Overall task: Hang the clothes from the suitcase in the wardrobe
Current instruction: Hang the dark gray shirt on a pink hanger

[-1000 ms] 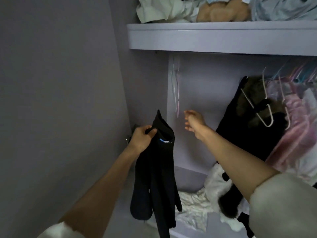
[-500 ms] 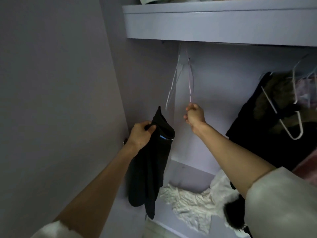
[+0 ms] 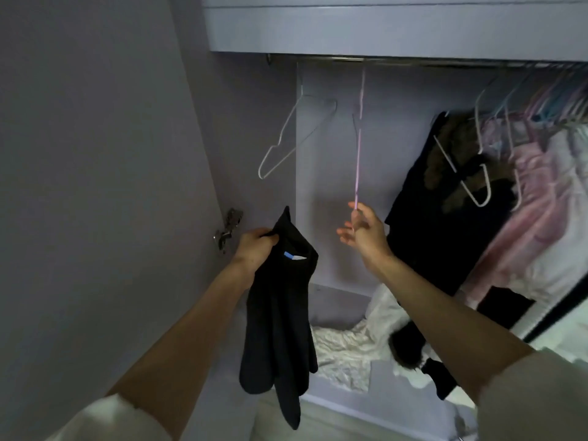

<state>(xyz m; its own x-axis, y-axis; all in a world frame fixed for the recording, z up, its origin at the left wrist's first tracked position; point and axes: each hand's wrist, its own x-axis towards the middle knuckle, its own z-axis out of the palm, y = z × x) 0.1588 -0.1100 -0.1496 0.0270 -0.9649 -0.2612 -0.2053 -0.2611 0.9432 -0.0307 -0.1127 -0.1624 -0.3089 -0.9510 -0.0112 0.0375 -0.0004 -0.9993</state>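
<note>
My left hand grips a black garment by its top edge, and the garment hangs down in front of the open wardrobe. A thin pink hanger hangs edge-on from the metal rail. My right hand is raised to its lower end with the fingers spread, touching it at most lightly. Left of it on the same rail, an empty white wire hanger hangs tilted. The suitcase is out of view.
Dark clothing and pink and white clothing hang on several hangers at the right of the rail. Crumpled white cloth lies on the wardrobe floor. The open door with its hinge stands at the left, under a shelf.
My right hand reached up and gripped the pink hanger's lower end, and now its fingers have spread. The white hanger has swung out to the left. My view has tilted up to the rail.
</note>
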